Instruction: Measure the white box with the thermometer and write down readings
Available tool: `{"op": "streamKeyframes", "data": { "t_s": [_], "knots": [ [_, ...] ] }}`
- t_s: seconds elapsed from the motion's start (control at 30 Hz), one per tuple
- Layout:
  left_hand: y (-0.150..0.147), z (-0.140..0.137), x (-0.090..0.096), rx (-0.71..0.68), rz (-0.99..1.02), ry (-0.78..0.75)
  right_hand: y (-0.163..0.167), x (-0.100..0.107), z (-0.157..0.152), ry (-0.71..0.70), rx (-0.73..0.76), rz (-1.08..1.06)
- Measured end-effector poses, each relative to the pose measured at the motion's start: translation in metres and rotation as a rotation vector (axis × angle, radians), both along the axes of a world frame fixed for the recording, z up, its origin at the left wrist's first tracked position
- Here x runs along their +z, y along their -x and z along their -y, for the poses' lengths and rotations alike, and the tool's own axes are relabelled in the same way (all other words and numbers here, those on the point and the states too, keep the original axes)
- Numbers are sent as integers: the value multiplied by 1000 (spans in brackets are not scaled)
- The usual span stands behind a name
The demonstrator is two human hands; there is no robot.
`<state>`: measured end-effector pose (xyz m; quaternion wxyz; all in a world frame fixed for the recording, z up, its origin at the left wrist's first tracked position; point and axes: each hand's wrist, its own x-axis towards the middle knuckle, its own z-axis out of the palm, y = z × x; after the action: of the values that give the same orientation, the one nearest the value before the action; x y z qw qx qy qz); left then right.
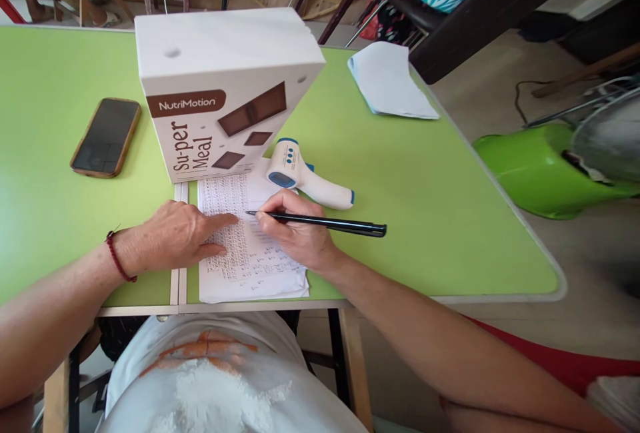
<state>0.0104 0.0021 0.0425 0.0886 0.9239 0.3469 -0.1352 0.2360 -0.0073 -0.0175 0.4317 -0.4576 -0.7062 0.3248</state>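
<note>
Right hand pinches a black pen on the written sheet; left hand, flat and empty, pins it. Lifting that palm could let the paper slide and smear the line.

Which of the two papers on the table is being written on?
The handwritten sheet under both hands, beside the NutriMotion box; the folded blank paper lies untouched at the far edge.

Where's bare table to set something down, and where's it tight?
Bare green table lies right of the thermometer, below the folded white paper. Another patch lies left of the phone. Crowded at the middle: the box, the written sheet, the left hand and the right hand with the pen.
</note>
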Motion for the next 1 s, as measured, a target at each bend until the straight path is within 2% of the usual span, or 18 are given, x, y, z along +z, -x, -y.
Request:
{"op": "streamKeyframes", "data": {
  "t_s": [1.0],
  "knots": [
    [3, -1, -3, -18, 78, -40, -1, -2, -1, -110, -18, 46]
  ]
}}
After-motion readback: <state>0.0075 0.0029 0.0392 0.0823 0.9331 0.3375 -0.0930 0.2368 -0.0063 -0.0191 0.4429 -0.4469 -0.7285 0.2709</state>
